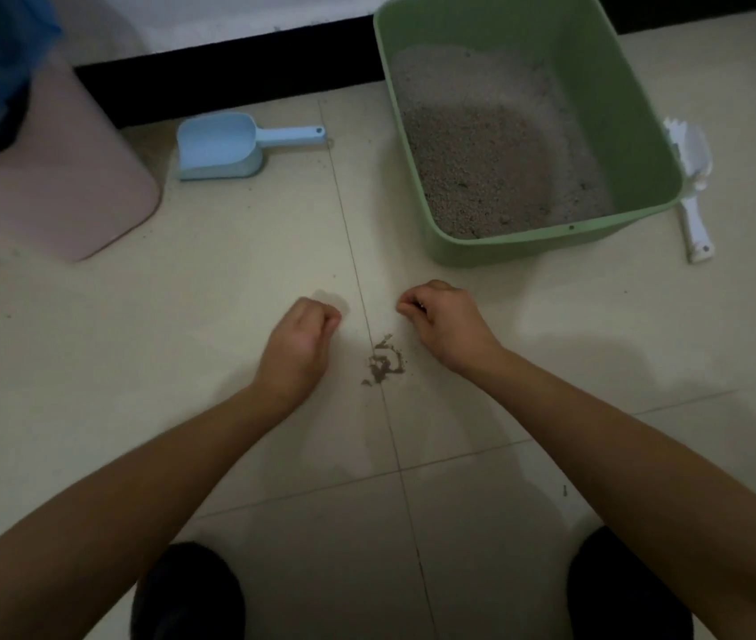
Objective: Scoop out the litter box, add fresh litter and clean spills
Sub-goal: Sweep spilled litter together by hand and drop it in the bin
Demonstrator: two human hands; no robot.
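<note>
Grey-brown spilled litter point(383, 362) sits on floor point(228, 293) between left hand point(306, 330) and right hand point(440, 316). Both have fingers curled; held grains not discernible. Green litter box point(643, 131) is near ahead, likely dump target for pickings.

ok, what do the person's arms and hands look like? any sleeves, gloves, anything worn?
Both forearms are bare right to the frame edge, with no sleeve in view. The left hand and right hand are ungloved. No watch, ring, bracelet or marking shows on either, though the light is dim.
</note>
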